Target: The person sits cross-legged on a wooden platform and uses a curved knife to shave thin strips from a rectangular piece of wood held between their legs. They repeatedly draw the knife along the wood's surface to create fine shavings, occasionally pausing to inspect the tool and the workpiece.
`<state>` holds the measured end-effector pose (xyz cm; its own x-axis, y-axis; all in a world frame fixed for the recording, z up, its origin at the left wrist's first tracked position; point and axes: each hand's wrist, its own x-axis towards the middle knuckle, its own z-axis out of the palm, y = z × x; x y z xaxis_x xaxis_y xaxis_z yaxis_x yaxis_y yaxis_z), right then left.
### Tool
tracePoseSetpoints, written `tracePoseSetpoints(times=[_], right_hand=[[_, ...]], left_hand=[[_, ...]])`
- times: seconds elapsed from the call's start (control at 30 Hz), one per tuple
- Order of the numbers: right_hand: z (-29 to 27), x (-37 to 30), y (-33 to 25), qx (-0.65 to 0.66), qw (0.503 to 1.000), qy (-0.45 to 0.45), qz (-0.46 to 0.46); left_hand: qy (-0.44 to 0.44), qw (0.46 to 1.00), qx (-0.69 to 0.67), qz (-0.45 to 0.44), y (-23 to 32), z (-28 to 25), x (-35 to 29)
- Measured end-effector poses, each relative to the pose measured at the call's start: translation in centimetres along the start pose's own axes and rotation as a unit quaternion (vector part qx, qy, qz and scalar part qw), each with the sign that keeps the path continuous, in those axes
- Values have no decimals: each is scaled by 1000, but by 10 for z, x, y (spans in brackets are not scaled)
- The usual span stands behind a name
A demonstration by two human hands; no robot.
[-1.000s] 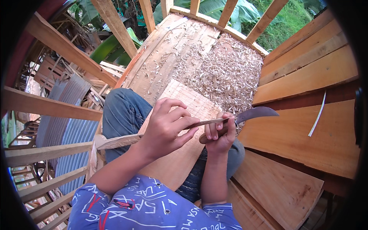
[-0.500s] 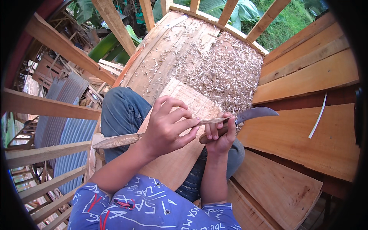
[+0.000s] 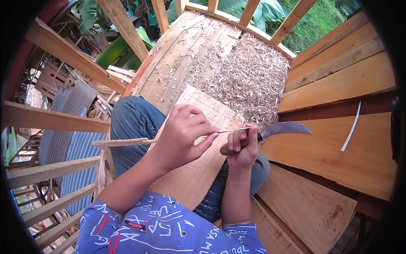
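Note:
A long thin wooden strip [image 3: 122, 143] runs crosswise over my lap, passing behind my left forearm. My left hand [image 3: 184, 133] pinches it between thumb and fingertips. Its slim right end [image 3: 233, 130] reaches the fingers of my right hand [image 3: 243, 146], which wraps round the wooden handle of a curved-blade knife [image 3: 289, 128]. The blade points right, away from the strip. Beneath both hands, a flat wooden board [image 3: 186, 169] slopes across my legs.
Pale wood shavings [image 3: 253, 80] cover much of the plank floor [image 3: 165, 80] ahead. Slatted wooden rails [image 3: 55, 118] stand at left, and a plank wall [image 3: 338, 84] at right. A thin white strip [image 3: 352, 127] lies against the right-hand planks.
The wooden strip has turned in my fingers, from its broad face to its narrow edge, and its left end has moved up and left. The knife has shifted slightly right.

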<state>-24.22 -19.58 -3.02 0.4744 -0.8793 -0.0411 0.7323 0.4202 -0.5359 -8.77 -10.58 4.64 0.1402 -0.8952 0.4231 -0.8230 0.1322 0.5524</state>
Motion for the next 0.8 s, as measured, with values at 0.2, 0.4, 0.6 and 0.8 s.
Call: tracePoseSetpoints(times=[0.2, 0.4, 0.6, 0.8], right_hand=[[7, 2, -1, -71, 994, 79, -21], [8, 6, 2, -113, 980, 161, -16], [8, 7, 1, -137, 980, 143, 15], [5, 10, 2, -229, 965, 120, 43]], left_hand=[[-66, 995, 38, -65, -4, -21, -3], [-157, 966, 142, -149, -36, -74, -35], [-242, 958, 115, -108, -54, -95, -68], [-272, 897, -41, -346, -23, -112, -89]])
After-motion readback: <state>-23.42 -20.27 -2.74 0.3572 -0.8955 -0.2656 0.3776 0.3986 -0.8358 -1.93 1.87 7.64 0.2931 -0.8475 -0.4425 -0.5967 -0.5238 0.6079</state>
